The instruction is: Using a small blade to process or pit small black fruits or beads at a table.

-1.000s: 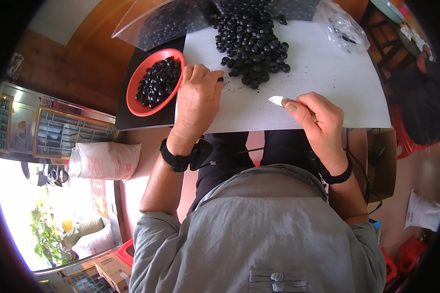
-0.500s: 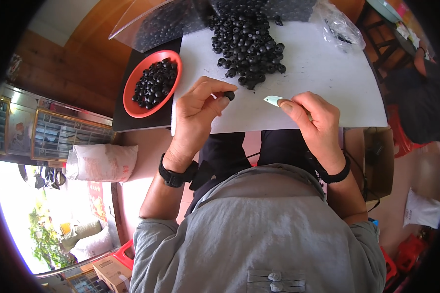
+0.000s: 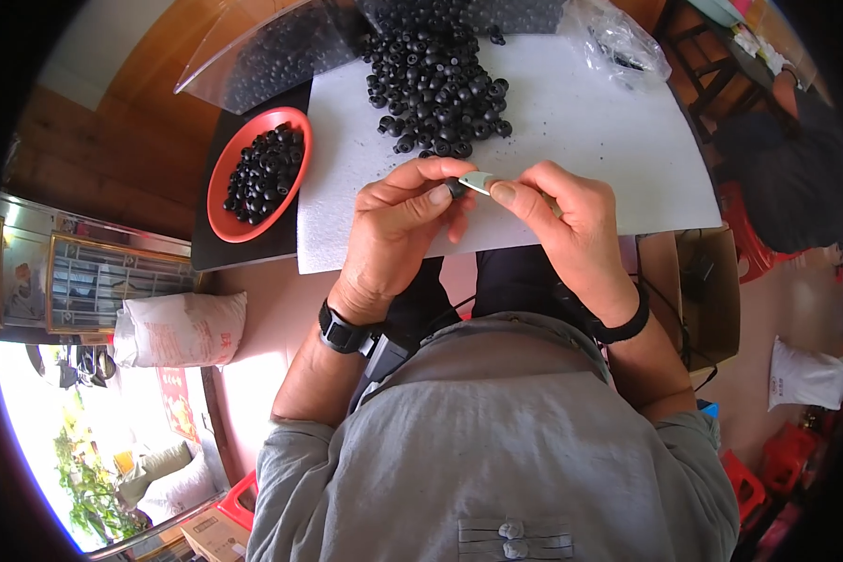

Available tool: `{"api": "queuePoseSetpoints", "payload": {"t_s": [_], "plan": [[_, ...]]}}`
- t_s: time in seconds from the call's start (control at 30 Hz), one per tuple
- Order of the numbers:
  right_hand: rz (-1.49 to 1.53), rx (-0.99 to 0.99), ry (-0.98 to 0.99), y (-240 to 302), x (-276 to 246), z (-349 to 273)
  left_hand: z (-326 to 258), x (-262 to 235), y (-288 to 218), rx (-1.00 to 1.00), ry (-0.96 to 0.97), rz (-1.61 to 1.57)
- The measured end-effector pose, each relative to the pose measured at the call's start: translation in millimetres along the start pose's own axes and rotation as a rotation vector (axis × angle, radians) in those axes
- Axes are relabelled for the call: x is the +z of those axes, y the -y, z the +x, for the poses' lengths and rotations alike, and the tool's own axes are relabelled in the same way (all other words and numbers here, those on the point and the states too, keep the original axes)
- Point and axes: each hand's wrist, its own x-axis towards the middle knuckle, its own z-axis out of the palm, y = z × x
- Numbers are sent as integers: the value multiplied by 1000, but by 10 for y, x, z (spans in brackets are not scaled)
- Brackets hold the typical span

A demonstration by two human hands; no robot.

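Between thumb and fingers, my left hand (image 3: 395,217) pinches a small round black part (image 3: 455,187). A small knife with a pale curved blade (image 3: 478,181) is gripped in my right hand (image 3: 564,217); its blade meets the black part. Most of the knife's handle is hidden by my fingers. Both hands are over the near edge of the white foam-like sheet (image 3: 590,159). Just beyond them lies a heap of similar black parts (image 3: 440,89), some with a hole showing. An orange-red bowl (image 3: 217,201) to the left holds more of them.
A clear plastic panel (image 3: 253,70) stands along the back left. A crumpled clear bag (image 3: 623,47) lies at the back right. Below the table's right side is an open cardboard box (image 3: 717,309). Another person (image 3: 796,169) sits at the far right.
My hands have come together, so the blade now meets the black part. Before, they were apart. The whole view has shifted slightly.
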Motion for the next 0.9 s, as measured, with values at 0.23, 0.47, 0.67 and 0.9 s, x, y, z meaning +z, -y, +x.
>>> {"api": "queuePoseSetpoints", "payload": {"t_s": [0.23, 0.47, 0.67, 0.9], "plan": [[-84, -14, -12, -4, 5, 18, -40, 7, 62, 68, -23, 42], [-150, -44, 4, 16, -3, 28, -40, 14, 54, 173, 0, 147], [-164, -64, 18, 10, -5, 23, -38, 7, 56, 198, 17, 176], [-162, -89, 20, -27, -1, 11, -47, 39, 64, 171, -11, 135]]}}
